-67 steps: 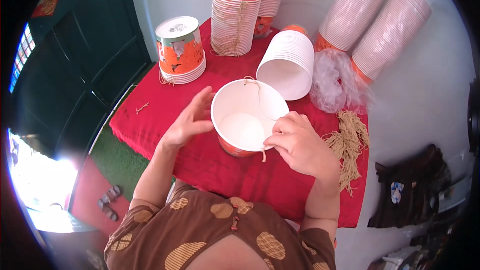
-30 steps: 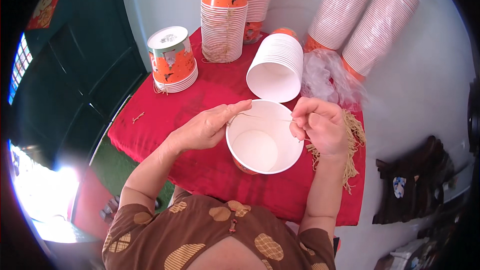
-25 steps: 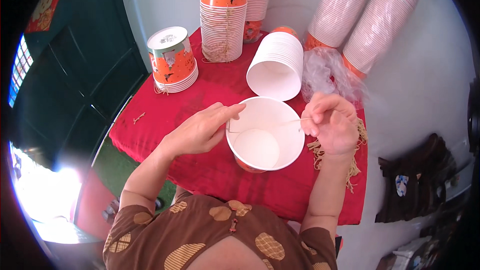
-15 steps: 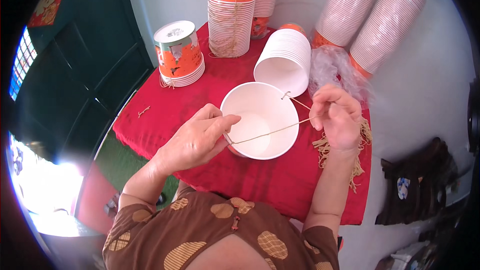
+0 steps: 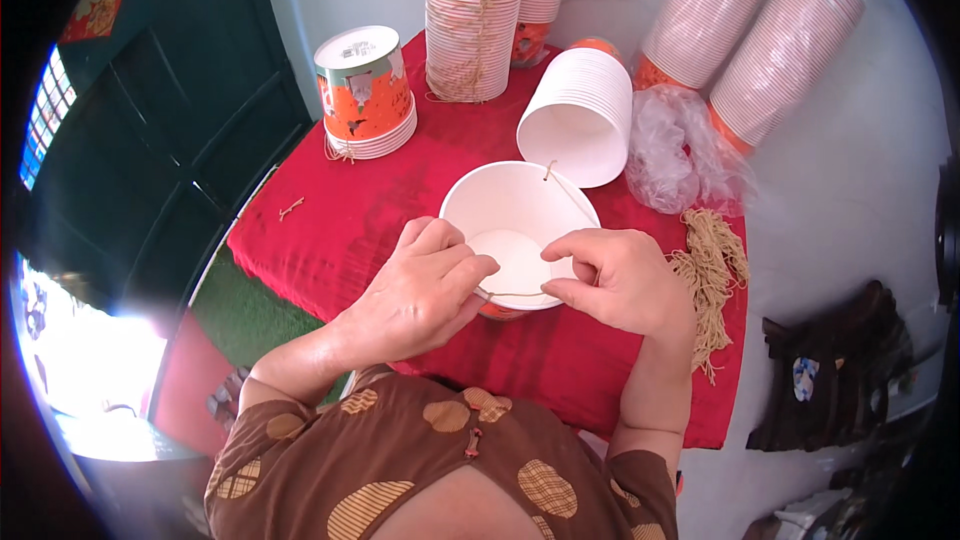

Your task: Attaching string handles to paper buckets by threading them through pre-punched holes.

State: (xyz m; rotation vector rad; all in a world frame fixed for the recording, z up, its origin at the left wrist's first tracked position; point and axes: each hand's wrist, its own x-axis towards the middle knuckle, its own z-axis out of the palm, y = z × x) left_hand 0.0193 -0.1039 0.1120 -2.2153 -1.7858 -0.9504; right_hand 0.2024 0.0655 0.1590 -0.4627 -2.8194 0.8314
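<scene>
A white-lined paper bucket (image 5: 500, 195) stands mouth up near the front of the table, its orange outside partly showing below the near rim. A thin tan cord (image 5: 515, 294) passes through the far rim, where its end sticks out, and runs down inside; another stretch lies along the near rim between my hands. My left hand (image 5: 420, 285) is closed at the near left rim, gripping the bucket where the cord meets it. Over the right side of the mouth, my right hand (image 5: 620, 280) has thumb and fingers bent around the cord, its fingertips partly hidden.
A bundle of tan cords (image 5: 712, 280) hangs at the table's right side, by a crumpled plastic bag (image 5: 665, 155). Behind lies a nested bucket stack (image 5: 575, 120). Upturned corded buckets (image 5: 365, 100) stand left, taller stacks (image 5: 472, 40) at the back. Red cloth (image 5: 330, 210) covers the table.
My right hand has come down and left from beyond the bucket's right rim to over its mouth. The cord, stretched across the opening before, now lies low along the near rim.
</scene>
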